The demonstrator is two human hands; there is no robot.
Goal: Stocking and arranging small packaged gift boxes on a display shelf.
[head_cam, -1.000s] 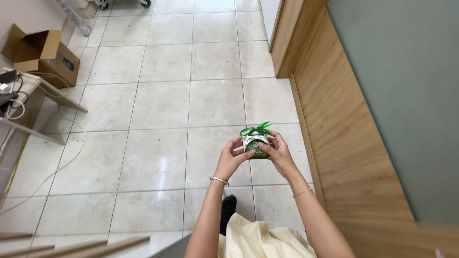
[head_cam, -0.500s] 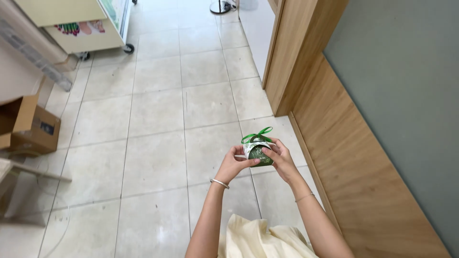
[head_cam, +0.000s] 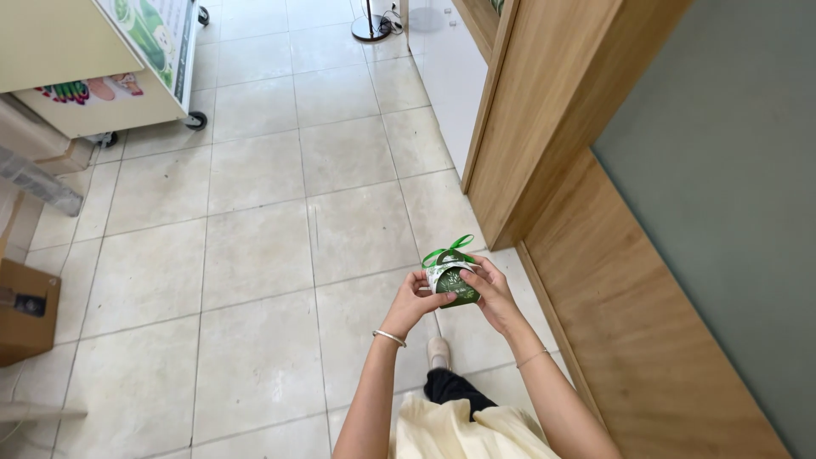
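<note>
I hold a small green gift box [head_cam: 455,284] with a pale leafy pattern and a green ribbon bow [head_cam: 448,252] on top, out in front of me at waist height. My left hand [head_cam: 414,300] grips its left side, a thin bracelet on that wrist. My right hand [head_cam: 492,293] cups its right side and underside. Both hands cover much of the box.
A tiled floor [head_cam: 255,255] lies below. A wooden wall panel [head_cam: 595,280] and a wooden post [head_cam: 527,127] stand close on the right. A wheeled cart [head_cam: 110,68] stands at the top left, a cardboard box [head_cam: 25,310] at the left edge, a round stand base [head_cam: 371,28] far ahead.
My view has moved forward along the floor: the cart has come closer, and the cardboard box has slid to the left edge. Both hands keep the same hold on the gift box.
</note>
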